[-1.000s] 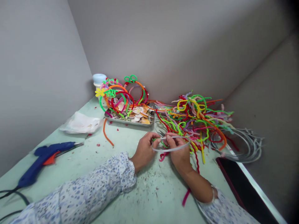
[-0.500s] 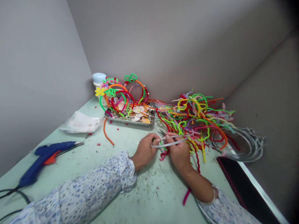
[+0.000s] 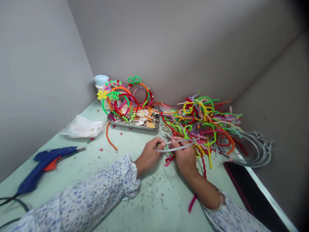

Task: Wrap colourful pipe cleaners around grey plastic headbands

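Observation:
A thin pale-grey headband [image 3: 173, 149] is held level above the table between my two hands. My left hand [image 3: 150, 155] pinches its left end between thumb and fingers. On the other side, my right hand [image 3: 186, 159] has its fingers closed on the band's right part. Green and pink pipe cleaner pieces [image 3: 169, 160] show just below and between the hands; whether they touch the band, I cannot tell. Behind the fingers, dark pointed metal tips [image 3: 166, 137], partly hidden, lie near the heap of coloured pipe cleaners [image 3: 202, 120].
A metal tray [image 3: 135, 126] holds shells, with pipe-cleaner-wrapped headbands [image 3: 137, 105] above it. Plain headbands [image 3: 259, 153] and a phone [image 3: 251, 193] lie right. At left are a blue glue gun [image 3: 45, 164], a plastic bag [image 3: 83, 127] and a blue-lidded container [image 3: 101, 80].
The view has shifted very slightly. Both hands keep nearly the same hold on the headband, and nothing on the table has visibly moved.

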The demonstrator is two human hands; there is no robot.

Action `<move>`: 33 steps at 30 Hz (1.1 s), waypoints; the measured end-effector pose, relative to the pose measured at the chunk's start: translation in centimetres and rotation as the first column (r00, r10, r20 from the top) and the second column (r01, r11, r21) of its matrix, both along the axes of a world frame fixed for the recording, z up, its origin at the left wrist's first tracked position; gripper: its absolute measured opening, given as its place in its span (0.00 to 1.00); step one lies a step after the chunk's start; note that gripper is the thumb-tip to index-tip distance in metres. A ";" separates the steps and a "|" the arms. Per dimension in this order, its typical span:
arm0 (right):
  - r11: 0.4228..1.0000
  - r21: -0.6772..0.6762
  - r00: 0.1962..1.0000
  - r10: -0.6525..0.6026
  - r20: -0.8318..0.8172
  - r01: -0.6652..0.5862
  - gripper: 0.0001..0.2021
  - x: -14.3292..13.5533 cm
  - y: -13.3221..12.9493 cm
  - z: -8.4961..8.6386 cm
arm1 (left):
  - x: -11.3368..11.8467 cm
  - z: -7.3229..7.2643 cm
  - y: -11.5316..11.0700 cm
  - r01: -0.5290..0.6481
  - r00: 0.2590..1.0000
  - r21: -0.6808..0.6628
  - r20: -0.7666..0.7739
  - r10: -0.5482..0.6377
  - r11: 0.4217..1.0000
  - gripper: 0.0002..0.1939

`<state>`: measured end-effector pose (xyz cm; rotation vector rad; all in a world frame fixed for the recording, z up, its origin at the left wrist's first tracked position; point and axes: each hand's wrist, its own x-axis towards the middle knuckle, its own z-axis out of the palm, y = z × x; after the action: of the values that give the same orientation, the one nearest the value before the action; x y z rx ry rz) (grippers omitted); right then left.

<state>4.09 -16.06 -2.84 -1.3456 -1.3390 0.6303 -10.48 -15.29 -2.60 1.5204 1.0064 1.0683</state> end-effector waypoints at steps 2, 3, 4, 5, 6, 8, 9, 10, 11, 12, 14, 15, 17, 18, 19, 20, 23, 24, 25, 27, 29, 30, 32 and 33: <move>1.000 -0.002 1.000 0.000 0.001 0.000 0.15 0.0 0.0 -0.1 | 0.1 0.1 -0.1 -0.016 1.000 -0.007 -0.005 0.016 1.000 0.14; 1.000 -0.003 1.000 0.001 0.000 -0.001 0.15 0.0 0.0 0.0 | 0.1 0.1 -0.1 -0.021 1.000 -0.010 -0.015 0.021 1.000 0.15; 1.000 -0.004 1.000 0.002 -0.004 -0.002 0.15 0.0 0.0 0.0 | 0.1 0.1 -0.1 -0.023 0.999 -0.014 -0.025 0.023 1.000 0.15; 1.000 -0.008 1.000 0.003 -0.007 -0.003 0.15 0.0 -0.1 0.0 | 0.1 0.1 -0.1 -0.022 0.999 -0.019 -0.034 0.021 1.000 0.16; 1.000 -0.014 1.000 0.006 -0.009 -0.006 0.14 -0.1 -0.1 0.0 | 0.1 0.1 -0.1 -0.018 0.999 -0.023 -0.041 0.017 1.000 0.16; 0.999 -0.031 1.000 0.017 -0.018 -0.017 0.14 -0.1 -0.3 0.1 | 0.1 0.1 -0.1 -0.013 0.999 -0.019 -0.052 0.012 1.000 0.15; 0.999 -0.036 0.999 0.025 -0.026 -0.026 0.14 -0.2 -0.3 0.2 | 0.0 0.0 -0.1 -0.013 0.998 -0.008 -0.056 0.012 1.000 0.15; 0.999 -0.040 0.999 0.035 -0.037 -0.036 0.14 -0.2 -0.4 0.2 | 0.0 0.0 0.0 -0.011 0.998 0.005 -0.061 0.011 1.000 0.15; 0.998 -0.041 0.998 0.044 -0.049 -0.046 0.14 -0.2 -0.4 0.2 | 0.0 0.0 0.0 -0.010 0.998 0.018 -0.065 0.011 1.000 0.15; 0.998 -0.040 0.997 0.051 -0.060 -0.053 0.13 -0.2 -0.4 0.2 | 0.0 -0.1 0.0 -0.008 0.998 0.029 -0.067 0.010 1.000 0.15; 0.997 -0.039 0.996 0.057 -0.069 -0.060 0.13 -0.2 -0.4 0.2 | 0.0 -0.2 0.1 -0.003 0.997 0.037 -0.071 0.006 0.999 0.15; 0.998 -0.038 0.996 0.056 -0.069 -0.059 0.13 -0.2 -0.4 0.2 | -0.1 -0.3 0.1 -0.002 0.997 0.035 -0.073 0.005 0.999 0.15; 0.998 -0.036 0.996 0.052 -0.068 -0.054 0.13 -0.3 -0.4 0.2 | -0.1 -0.3 0.2 -0.002 0.997 0.028 -0.075 0.004 1.000 0.15; 0.998 -0.038 0.996 0.049 -0.070 -0.052 0.13 -0.3 -0.4 0.2 | 0.0 -0.4 0.2 -0.002 0.997 0.022 -0.075 0.003 1.000 0.15; 0.998 -0.041 0.996 0.047 -0.071 -0.050 0.14 -0.3 -0.4 0.2 | 0.0 -0.4 0.2 -0.002 0.997 0.015 -0.073 0.003 1.000 0.15; 0.998 -0.044 0.997 0.045 -0.070 -0.048 0.14 -0.3 -0.4 0.2 | 0.0 -0.4 0.2 -0.002 0.998 0.009 -0.069 0.003 1.000 0.15; 0.999 -0.040 0.999 0.032 -0.035 -0.033 0.15 -0.3 -0.5 0.3 | 0.0 -0.3 0.2 -0.001 1.000 -0.005 -0.017 0.001 1.000 0.15; 0.999 -0.037 0.999 0.026 -0.021 -0.027 0.15 -0.3 -0.5 0.4 | 0.0 -0.2 0.2 0.000 1.000 -0.016 0.008 0.000 1.000 0.14; 0.999 -0.034 1.000 0.020 -0.011 -0.020 0.15 -0.3 -0.5 0.4 | 0.0 -0.2 0.2 0.002 0.999 -0.034 0.032 -0.001 0.999 0.13; 0.999 -0.037 1.000 0.004 -0.007 -0.005 0.15 -0.3 -0.5 0.5 | 0.1 -0.2 0.2 0.009 0.998 -0.072 0.055 -0.005 0.997 0.09; 0.999 -0.044 1.000 -0.010 -0.011 0.009 0.16 -0.3 -0.4 0.5 | 0.1 -0.2 0.2 0.009 0.999 -0.069 0.050 -0.006 0.998 0.04; 0.999 -0.050 1.000 -0.012 -0.015 0.012 0.16 -0.3 -0.3 0.4 | 0.2 -0.3 0.2 0.003 0.999 -0.050 0.040 -0.001 0.999 0.02; 0.998 -0.060 1.000 -0.008 -0.029 0.007 0.16 -0.3 -0.3 0.2 | 0.2 -0.5 0.2 -0.012 1.000 -0.003 0.012 0.012 1.000 0.02; 0.998 -0.066 0.999 -0.004 -0.037 0.002 0.16 -0.3 -0.2 0.1 | 0.2 -0.6 0.3 -0.020 1.000 0.016 -0.004 0.020 1.000 0.02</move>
<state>3.81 -16.30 -2.74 -1.3818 -1.2962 0.6993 -10.26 -15.04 -3.18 1.5287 1.0200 1.0895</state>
